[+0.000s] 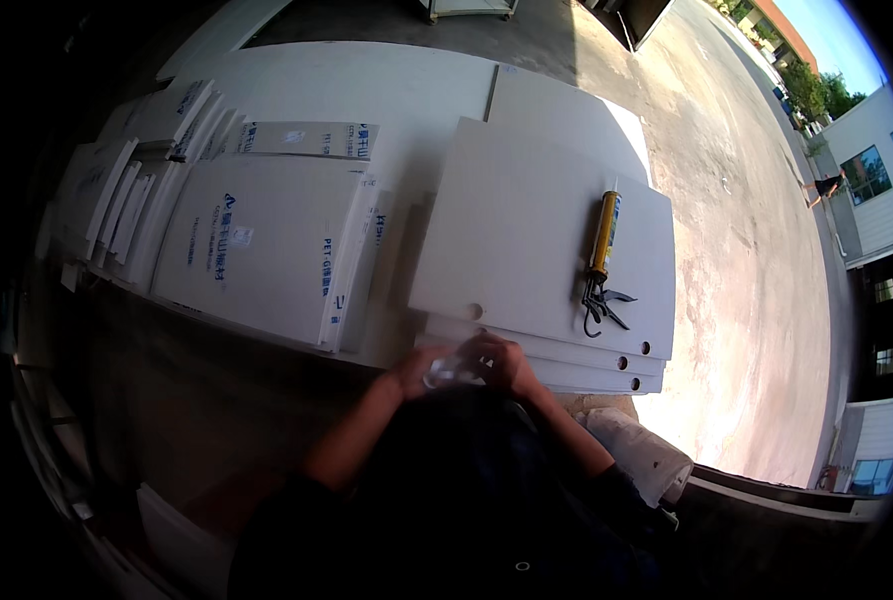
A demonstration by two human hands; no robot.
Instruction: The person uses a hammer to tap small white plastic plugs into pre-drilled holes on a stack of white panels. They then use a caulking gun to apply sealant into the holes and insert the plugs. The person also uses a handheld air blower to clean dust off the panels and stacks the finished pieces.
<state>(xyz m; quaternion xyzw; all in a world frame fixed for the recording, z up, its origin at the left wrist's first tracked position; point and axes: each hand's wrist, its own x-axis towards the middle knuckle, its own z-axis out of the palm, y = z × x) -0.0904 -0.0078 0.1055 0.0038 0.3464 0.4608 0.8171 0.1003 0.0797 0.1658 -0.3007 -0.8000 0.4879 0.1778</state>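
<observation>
Close to my body, at the near edge of a stack of white panels point(536, 220), both hands are together on a small clear plastic piece point(446, 374), perhaps a bag; blur hides its exact kind. My left hand point(413, 372) is closed on its left side. The fingers of my right hand point(504, 364) are bent around its right side. On the top panel lies a caulking gun point(602, 245) with a yellow cartridge, nozzle pointing away from me and black handle toward me. Round holes show along the near edges of the stacked panels, beyond my hands.
Panels in printed film point(266, 240) are stacked to the left, with narrower strips point(116, 210) beside them. A large pale sheet point(366, 80) lies beneath. At my right stands a whitish roll or wrapped bundle point(638, 455). Far right, a person point(824, 187) is outside on sunlit ground.
</observation>
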